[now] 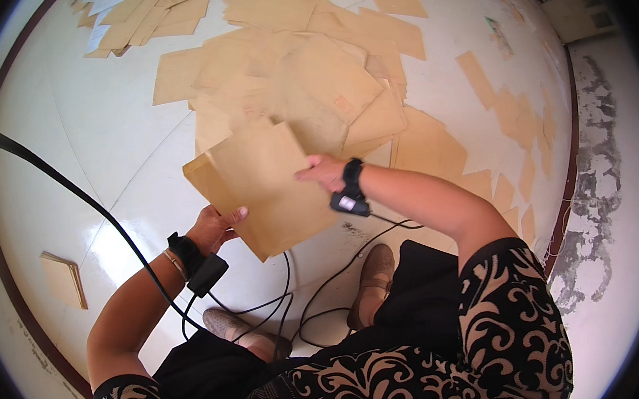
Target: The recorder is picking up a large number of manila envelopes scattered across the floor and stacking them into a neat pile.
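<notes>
A large brown paper envelope (265,192), possibly several in a stack, is held at a slant above the floor in front of me. My left hand (215,227) grips its lower left edge, the thumb lying on top and the other fingers mostly hidden beneath. At the right edge is my right hand (323,172), with a finger reaching over the paper; its grip is partly hidden. Beyond the held envelope, a wide spread of brown envelopes (326,75) lies overlapping on the floor. Some of them bear small printed marks.
Another heap of envelopes (153,15) lies at the far left. A small stack (64,278) sits on the left of the pale floor (122,130). Narrower envelopes (515,111) are scattered near the right wall. Black cables (301,319) loop around my shoes (373,279).
</notes>
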Demonstrator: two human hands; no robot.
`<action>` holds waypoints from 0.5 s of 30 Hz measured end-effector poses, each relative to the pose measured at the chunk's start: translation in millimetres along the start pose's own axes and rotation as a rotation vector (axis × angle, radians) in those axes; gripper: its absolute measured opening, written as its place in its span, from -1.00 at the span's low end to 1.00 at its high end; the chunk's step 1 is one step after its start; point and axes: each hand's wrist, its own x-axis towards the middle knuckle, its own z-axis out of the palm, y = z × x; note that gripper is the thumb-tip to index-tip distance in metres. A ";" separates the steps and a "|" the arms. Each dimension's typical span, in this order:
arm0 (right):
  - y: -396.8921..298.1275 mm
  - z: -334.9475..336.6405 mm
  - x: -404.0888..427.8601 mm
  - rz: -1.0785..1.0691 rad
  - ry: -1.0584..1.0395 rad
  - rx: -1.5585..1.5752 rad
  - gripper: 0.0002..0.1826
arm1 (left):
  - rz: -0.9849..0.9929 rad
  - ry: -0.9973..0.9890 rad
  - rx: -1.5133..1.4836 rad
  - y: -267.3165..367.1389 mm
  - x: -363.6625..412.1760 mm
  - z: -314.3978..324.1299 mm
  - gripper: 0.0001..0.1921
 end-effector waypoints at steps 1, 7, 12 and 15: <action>-0.4 21.4 -5.7 -0.007 -0.149 0.107 -0.75 | -0.012 0.008 -0.023 0.3 -1.6 0.8 -0.59; -38.4 15.1 17.5 -0.297 0.116 -1.019 -0.62 | 0.028 0.196 0.050 -14.3 8.7 -26.2 -0.65; -62.0 -68.7 18.1 -0.341 0.802 -1.283 -0.38 | 0.028 0.212 -0.087 -12.4 4.9 -25.1 -0.66; -68.3 -77.6 11.0 -0.082 0.688 -1.292 -0.30 | 0.021 0.229 -0.049 -16.0 2.3 -27.6 -0.58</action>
